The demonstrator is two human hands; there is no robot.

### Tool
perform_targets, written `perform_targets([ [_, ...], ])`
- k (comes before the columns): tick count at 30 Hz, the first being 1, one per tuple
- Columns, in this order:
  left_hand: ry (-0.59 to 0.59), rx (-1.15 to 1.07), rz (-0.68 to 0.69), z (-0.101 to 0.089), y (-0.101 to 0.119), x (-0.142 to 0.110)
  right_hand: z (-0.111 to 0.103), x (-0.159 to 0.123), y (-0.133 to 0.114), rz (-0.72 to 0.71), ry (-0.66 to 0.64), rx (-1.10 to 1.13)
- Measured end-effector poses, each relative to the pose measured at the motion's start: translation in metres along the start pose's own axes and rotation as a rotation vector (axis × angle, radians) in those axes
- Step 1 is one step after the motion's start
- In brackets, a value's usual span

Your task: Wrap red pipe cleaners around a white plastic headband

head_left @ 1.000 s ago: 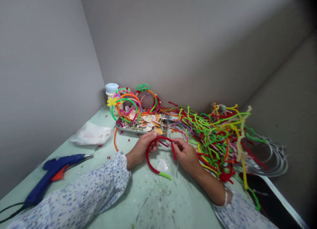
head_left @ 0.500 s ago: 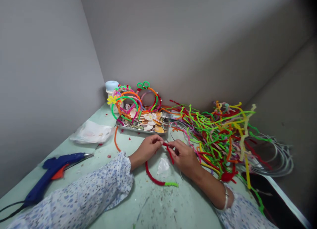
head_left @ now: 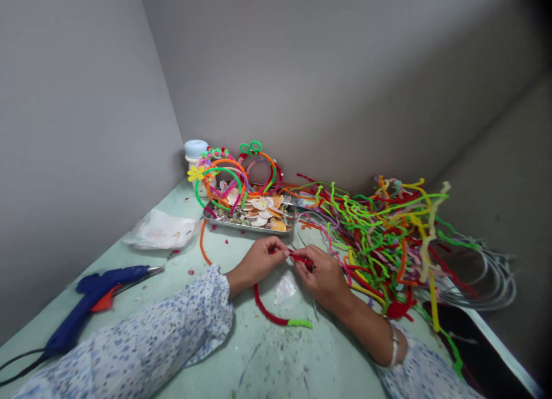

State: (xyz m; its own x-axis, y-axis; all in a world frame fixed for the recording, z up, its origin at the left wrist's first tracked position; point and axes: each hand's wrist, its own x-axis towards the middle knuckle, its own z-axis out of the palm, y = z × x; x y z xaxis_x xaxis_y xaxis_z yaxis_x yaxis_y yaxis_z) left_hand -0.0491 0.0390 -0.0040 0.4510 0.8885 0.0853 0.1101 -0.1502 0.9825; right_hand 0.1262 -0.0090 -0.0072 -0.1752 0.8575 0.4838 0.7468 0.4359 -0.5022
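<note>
My left hand [head_left: 259, 261] and my right hand [head_left: 321, 275] meet over the pale green table [head_left: 267, 359]. Both pinch a headband wrapped in red pipe cleaner [head_left: 269, 311], whose lower arc curves below my hands and ends in a light green tip [head_left: 299, 323]. A short red stretch [head_left: 301, 259] shows between my fingertips. A small clear scrap [head_left: 284, 288] lies on the table under my hands.
A big tangle of coloured pipe cleaners [head_left: 379, 232] lies to the right over bare wire headbands [head_left: 487, 278]. A metal tray of shells [head_left: 250, 212] with finished headbands [head_left: 228, 172] stands behind. A blue glue gun [head_left: 90, 301], a plastic bag [head_left: 159, 231] and a white jar [head_left: 195, 150] sit left.
The red headband's open arc has collapsed: my hands have come together and now pinch it close between the fingertips, with its green tip shifted slightly right.
</note>
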Motion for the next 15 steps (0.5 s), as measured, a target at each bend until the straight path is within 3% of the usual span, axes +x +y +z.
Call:
perform_targets([
  [4,0.006,-0.011,-0.010,0.0005,0.0026,-0.0007,0.0007,0.0011,-0.0025,0.075,0.016,0.074],
  [15,-0.015,-0.076,-0.004,0.0018,0.0023,-0.0030,0.0016,0.0054,-0.0080,0.457,-0.029,0.468],
])
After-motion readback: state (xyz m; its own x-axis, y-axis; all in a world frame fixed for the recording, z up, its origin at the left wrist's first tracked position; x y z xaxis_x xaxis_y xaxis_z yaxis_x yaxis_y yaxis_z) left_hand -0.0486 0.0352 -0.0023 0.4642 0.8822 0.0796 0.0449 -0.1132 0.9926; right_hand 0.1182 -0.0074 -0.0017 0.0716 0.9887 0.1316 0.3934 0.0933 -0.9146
